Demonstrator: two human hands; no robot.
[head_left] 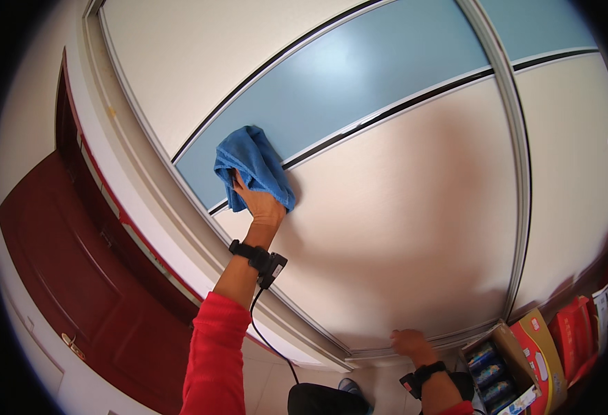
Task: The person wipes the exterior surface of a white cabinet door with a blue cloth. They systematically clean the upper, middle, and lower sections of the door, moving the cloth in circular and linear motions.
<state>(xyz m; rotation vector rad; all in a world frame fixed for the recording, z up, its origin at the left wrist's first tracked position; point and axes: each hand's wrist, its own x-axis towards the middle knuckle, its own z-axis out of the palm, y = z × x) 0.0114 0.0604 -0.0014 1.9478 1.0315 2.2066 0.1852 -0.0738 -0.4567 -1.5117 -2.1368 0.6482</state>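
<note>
My left hand (264,203) presses a bunched blue cloth (254,161) against the sliding wardrobe door, where its blue-grey panel (355,78) meets the cream lower panel (397,207) along a black and silver strip. The cloth covers most of the fingers. Low down, near the foot of the door, is my right hand (409,343), with its fingers curled and no object visible in it; whether it touches the door is not clear. Each wrist wears a black strap with a small device.
On the left a dark red door (96,280) with a handle stands beside the white frame. At lower right, an open cardboard box (495,371) holds several packaged items, next to a red and gold carton (542,358) and a red bag (573,337). A vertical metal rail (520,155) divides the wardrobe doors.
</note>
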